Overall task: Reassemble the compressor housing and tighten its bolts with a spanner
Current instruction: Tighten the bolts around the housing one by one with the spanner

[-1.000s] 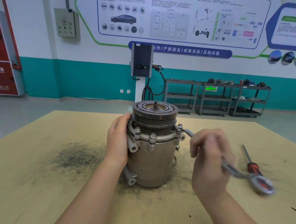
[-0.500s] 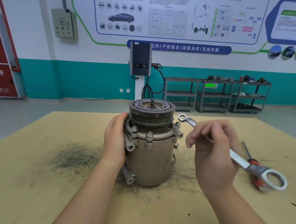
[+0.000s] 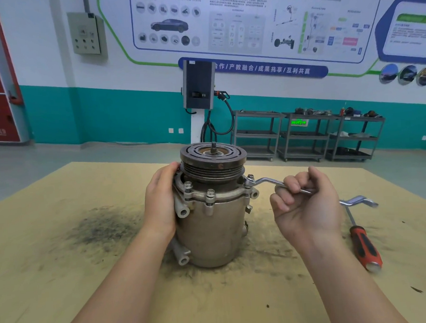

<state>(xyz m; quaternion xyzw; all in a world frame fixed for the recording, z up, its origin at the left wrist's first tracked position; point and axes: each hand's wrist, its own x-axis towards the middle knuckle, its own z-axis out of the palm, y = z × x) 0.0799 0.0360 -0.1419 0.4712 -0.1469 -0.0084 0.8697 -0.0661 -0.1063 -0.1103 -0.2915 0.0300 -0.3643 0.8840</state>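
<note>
The compressor point(image 3: 213, 210) stands upright in the middle of the table point(image 3: 65, 280); the left hand point(image 3: 159, 201) presses its side with flat fingers; the right hand point(image 3: 305, 206) grips the spanner point(image 3: 265, 182); a moment ago its ring end was in the air, now it sits on a bolt point(image 3: 250, 177) on the right.

Grey metal compressor housing point(image 3: 211, 225) stands upright on a table, flange bolts point(image 3: 210, 192) seated, silver spanner point(image 3: 265, 182) ring on the right-hand bolt.
</note>
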